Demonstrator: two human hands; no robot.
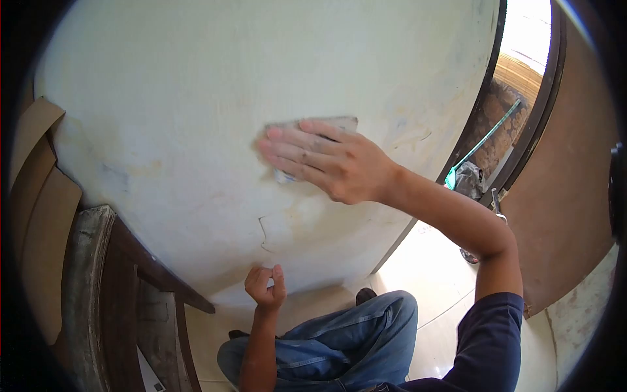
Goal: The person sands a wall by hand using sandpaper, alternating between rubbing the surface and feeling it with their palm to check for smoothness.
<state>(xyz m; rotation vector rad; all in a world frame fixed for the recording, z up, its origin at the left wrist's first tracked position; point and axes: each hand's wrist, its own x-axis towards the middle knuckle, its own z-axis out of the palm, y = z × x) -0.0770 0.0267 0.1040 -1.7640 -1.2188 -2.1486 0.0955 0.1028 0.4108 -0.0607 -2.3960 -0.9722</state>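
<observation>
My right hand (333,160) lies flat with its fingers stretched over a sheet of sandpaper (346,123), pressing it against the pale wall (215,78). Grey edges of the sheet show above the fingers, and a corner with bluish print shows below them. The fingertips are slightly blurred. Lower down, my left hand (266,287) is raised in front of the wall's foot, its fingers curled in towards the thumb. A small gap shows between thumb and fingers, and I see nothing held there. A thin dark curved mark (262,235) is on the wall just above it.
Dark worn wooden furniture (98,261) stands at the left, with curved brown boards (39,196) behind it. On the right, a doorway shows a green-handled stick (486,137) and a dark plastic bag (469,179). A brown panel (555,183) stands beside it. My bent legs (333,340) rest on the tiled floor (444,274).
</observation>
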